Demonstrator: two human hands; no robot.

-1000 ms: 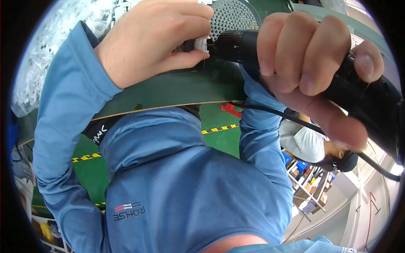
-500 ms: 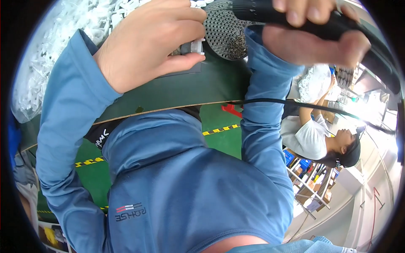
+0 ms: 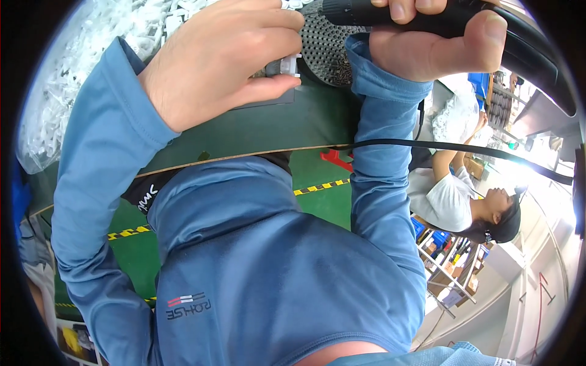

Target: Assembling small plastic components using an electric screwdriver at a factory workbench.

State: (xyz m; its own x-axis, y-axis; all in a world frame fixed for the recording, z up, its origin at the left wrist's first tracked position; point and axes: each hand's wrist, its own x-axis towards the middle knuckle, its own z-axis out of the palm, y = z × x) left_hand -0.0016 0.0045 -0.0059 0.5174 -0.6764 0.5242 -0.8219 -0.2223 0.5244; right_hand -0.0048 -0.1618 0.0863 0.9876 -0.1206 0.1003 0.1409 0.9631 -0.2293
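Note:
My left hand [image 3: 210,67] is closed above the dark green table, gripping a small white and grey plastic part [image 3: 284,66] between thumb and fingers. Most of that part is hidden by the hand. My right hand [image 3: 436,52] wraps around a black electric screwdriver [image 3: 357,12], held sideways with its front end toward the left hand. The bit cannot be seen. Beneath and between the hands lies a round perforated dish [image 3: 317,38] with a pile of small dark screws [image 3: 342,72] at its right side.
Clear bags of white plastic parts [image 3: 67,91] cover the table's left side. A black cable [image 3: 464,148] runs across my right forearm. The wooden table edge [image 3: 244,155] is close to my body. A co-worker [image 3: 452,195] sits at the right, beside another bag of white parts [image 3: 455,119].
My right hand and the screwdriver have shifted a little left and up, covering more of the dish's right side. The left hand has hardly moved and still grips the plastic part.

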